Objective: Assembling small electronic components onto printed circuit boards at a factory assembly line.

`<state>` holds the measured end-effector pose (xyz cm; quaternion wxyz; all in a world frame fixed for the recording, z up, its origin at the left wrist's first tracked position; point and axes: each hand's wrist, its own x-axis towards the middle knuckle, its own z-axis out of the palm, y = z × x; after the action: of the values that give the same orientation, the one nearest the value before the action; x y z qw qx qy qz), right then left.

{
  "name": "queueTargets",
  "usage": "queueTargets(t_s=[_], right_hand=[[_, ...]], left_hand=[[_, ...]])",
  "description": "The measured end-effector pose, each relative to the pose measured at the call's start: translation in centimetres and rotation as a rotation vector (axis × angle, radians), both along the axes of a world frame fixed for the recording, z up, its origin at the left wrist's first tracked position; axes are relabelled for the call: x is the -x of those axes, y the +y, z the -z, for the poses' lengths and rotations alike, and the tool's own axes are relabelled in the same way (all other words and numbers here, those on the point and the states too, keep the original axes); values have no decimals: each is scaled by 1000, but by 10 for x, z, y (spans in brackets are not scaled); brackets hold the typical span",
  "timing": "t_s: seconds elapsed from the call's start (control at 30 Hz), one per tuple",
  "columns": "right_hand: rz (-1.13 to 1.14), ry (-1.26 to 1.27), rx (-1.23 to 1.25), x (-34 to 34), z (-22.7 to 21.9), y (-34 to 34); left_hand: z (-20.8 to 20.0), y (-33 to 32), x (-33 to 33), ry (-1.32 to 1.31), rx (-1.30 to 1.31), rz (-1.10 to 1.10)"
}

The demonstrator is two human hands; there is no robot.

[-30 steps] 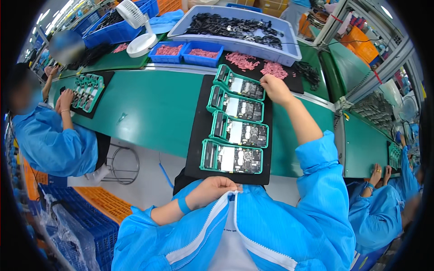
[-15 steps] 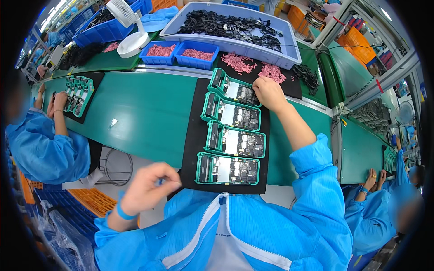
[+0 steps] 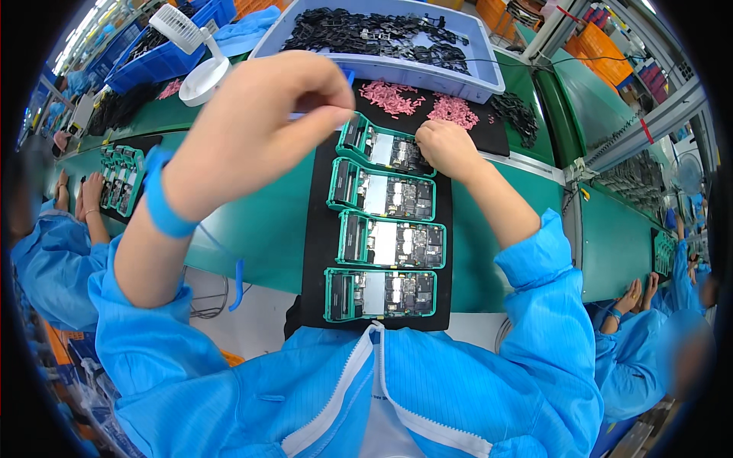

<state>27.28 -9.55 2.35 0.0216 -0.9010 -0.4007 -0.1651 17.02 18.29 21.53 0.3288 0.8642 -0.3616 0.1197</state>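
Several green fixtures, each holding an opened phone with its circuit board showing, lie in a column on a black mat (image 3: 317, 252). My right hand (image 3: 452, 149) is at the right end of the farthest phone (image 3: 391, 150), fingers pinched against its edge; what they hold is hidden. My left hand (image 3: 263, 126), with a blue wrist strap (image 3: 164, 195), hovers above the bench near that fixture's left end. Its thumb and fingers are curled together, and anything between them cannot be made out. Nearer to me lie a second phone (image 3: 382, 192), a third phone (image 3: 391, 240) and the nearest phone (image 3: 382, 294).
Pink small parts (image 3: 389, 99) lie in heaps on a dark mat beyond the fixtures. Behind stands a pale blue bin (image 3: 489, 80) of black parts. A white fan (image 3: 206, 80) is at the far left. Co-workers in blue sit at left (image 3: 57, 263) and right (image 3: 634, 366).
My left hand has risen from near my lap up and forward toward the farthest fixture, now covering the small blue trays. My right hand stays at that phone's right end.
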Motion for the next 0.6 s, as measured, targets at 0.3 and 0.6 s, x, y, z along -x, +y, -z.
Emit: queueTargets(t_s=[0.3,0.6], right_hand=[[-54,31,-151,13,0,-12],[16,55,-399,22,20,-15]], left_hand=[[109,-64,-63,167,-215,182],[171,-97,-68,69,-335,199]])
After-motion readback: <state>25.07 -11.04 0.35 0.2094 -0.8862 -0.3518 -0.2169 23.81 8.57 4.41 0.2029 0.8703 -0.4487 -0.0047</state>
